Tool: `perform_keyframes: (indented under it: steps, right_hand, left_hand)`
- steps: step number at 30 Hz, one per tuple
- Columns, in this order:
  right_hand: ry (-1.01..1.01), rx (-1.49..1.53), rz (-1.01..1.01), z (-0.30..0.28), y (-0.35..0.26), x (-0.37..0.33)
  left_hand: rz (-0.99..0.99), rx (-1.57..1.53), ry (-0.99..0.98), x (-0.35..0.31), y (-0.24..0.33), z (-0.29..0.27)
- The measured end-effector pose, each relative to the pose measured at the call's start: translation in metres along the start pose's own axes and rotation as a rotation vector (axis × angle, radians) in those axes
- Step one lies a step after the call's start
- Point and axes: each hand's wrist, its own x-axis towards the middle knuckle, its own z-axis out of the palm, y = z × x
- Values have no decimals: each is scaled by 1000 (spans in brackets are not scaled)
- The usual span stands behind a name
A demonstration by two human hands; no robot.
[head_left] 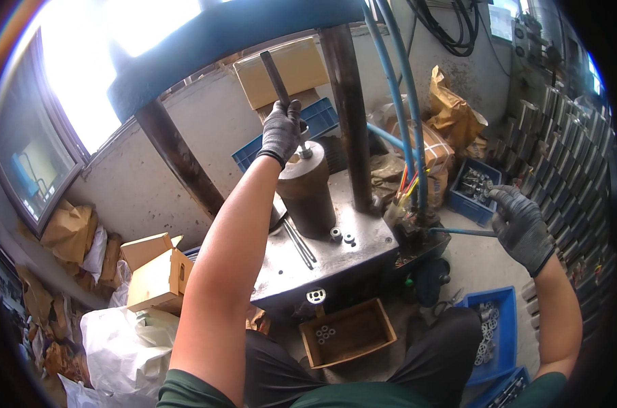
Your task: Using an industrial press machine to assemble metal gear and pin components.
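Above the dark cylinder, left hand wraps around a bar
Right hand half-curled by the blue bin, grip unclear; metal surface below, pale wall behind

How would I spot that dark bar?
Find the blue-topped press, then the large upright cylinder on its metal worktable. Near the cylinder's top, the dark bar juts from the gloved left grip. It slants upward, whereas the slimmer rods lie on the worktable.
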Motion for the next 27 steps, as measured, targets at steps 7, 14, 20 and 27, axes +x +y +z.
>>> perform_keyframes:
  steps: [7, 14, 20, 27]
  right_hand:
    - [-226, -66, -153, 0, -8, -11]
    - [-589, -45, -68, -11, -16, -37]
    - [-559, 52, -13, -7, -2, -67]
    - [-739, 155, 18, 11, 15, -116]
  left_hand:
    - [-12, 100, 11, -4, 14, -1]
    - [13, 144, 4, -5, 10, -1]
    - [-30, 142, -4, 1, 2, 2]
    - [-25, 187, -21, -5, 10, -3]
